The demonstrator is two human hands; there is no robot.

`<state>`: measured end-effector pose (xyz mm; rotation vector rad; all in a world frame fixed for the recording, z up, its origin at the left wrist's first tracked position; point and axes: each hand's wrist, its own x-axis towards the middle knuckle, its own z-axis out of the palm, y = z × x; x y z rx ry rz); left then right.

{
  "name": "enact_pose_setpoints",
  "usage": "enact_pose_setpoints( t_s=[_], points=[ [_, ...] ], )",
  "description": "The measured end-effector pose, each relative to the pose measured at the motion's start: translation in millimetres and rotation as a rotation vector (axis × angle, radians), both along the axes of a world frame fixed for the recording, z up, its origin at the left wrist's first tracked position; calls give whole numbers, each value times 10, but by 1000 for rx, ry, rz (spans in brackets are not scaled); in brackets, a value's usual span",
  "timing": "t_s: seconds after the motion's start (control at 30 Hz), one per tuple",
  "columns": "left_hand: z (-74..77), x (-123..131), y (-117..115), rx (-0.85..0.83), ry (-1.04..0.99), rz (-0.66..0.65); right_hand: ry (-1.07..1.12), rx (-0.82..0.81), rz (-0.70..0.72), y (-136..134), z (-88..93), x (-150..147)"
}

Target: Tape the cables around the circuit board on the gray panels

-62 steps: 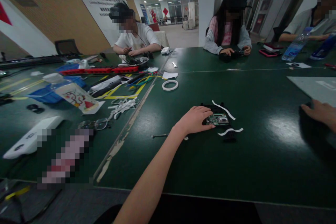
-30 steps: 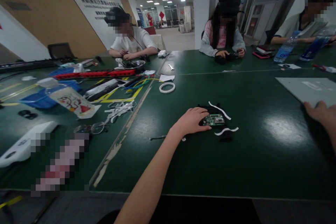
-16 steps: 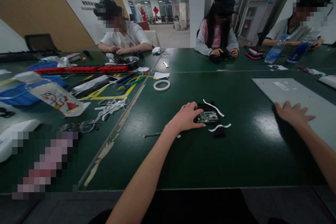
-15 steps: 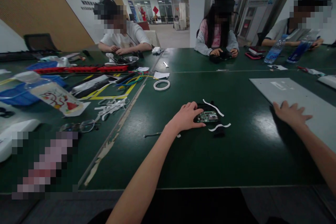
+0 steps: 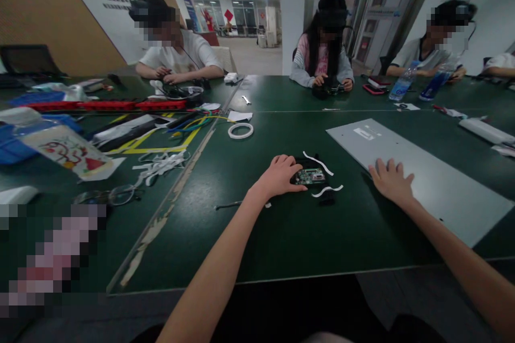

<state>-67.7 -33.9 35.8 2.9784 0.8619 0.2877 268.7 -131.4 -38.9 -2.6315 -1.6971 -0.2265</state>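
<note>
My left hand (image 5: pixel 282 174) is closed around the left end of a small green circuit board (image 5: pixel 311 176) in a dark casing, thumb on the near side and fingers on the far side. White strips lie beside the board, one curved strip (image 5: pixel 319 163) beyond it and another strip (image 5: pixel 328 191) nearer me. A small black piece (image 5: pixel 326 200) rests below the nearer strip. To the right, my right hand (image 5: pixel 391 181) lies spread, palm down, on the left edge of a large flat grey panel (image 5: pixel 438 187).
A ring of white tape (image 5: pixel 240 131) and a wrench (image 5: pixel 246 100) lie farther off. On the left are glasses (image 5: pixel 120 195), tangled white cord (image 5: pixel 161 166), a tilted plastic bottle (image 5: pixel 60 144) and wires. Two water bottles (image 5: pixel 403 81) stand at the far right. Several people sit across the table.
My right hand and the grey panel have moved left, closer to the circuit board. My left hand keeps its hold on the board. The view has turned slightly right.
</note>
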Motion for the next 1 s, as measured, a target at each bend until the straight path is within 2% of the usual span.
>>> enact_pose_setpoints(
  t_s=[0.1,0.2,0.47,0.67,1.0],
  points=[
    [22,3,7,11,6,-14,1,71,-29,-4,31,-149],
    [44,-1,6,16,9,-6,8,73,-25,7,47,-237],
    [37,-33,11,35,-12,2,44,74,-22,12,52,-264],
    [103,-87,18,59,-114,16,84,90,54,-20,85,-353],
    [300,-174,54,115,-198,80,45,112,241,-6,131,-744]
  ],
)
